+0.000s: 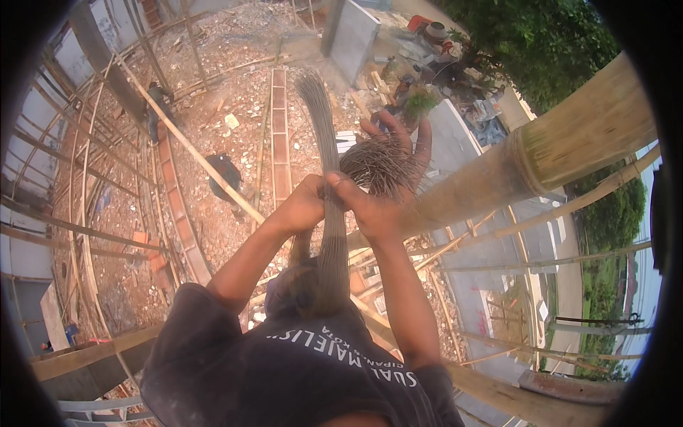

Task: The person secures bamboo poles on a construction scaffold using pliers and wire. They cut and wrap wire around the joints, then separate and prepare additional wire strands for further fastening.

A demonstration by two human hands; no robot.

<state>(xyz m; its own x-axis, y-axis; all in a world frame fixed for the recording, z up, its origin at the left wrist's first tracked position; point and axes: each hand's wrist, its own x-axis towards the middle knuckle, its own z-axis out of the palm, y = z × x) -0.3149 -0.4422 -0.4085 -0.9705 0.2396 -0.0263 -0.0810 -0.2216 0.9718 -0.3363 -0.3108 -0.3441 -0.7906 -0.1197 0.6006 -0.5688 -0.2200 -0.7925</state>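
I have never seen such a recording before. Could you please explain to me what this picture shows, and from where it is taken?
There is no robot here, only a person using two bare hands. A fisheye camera on the person's head looks down, so straight edges bend toward the rim. The left hand and right hand meet on a long bundle of thin strands, probably wire. A bushy tuft of similar strands sits in the right hand's fingers. Instead of a table, you see rubble-strewn ground below, with a reddish ladder-like frame on it. A thick bamboo pole slants across the right side.
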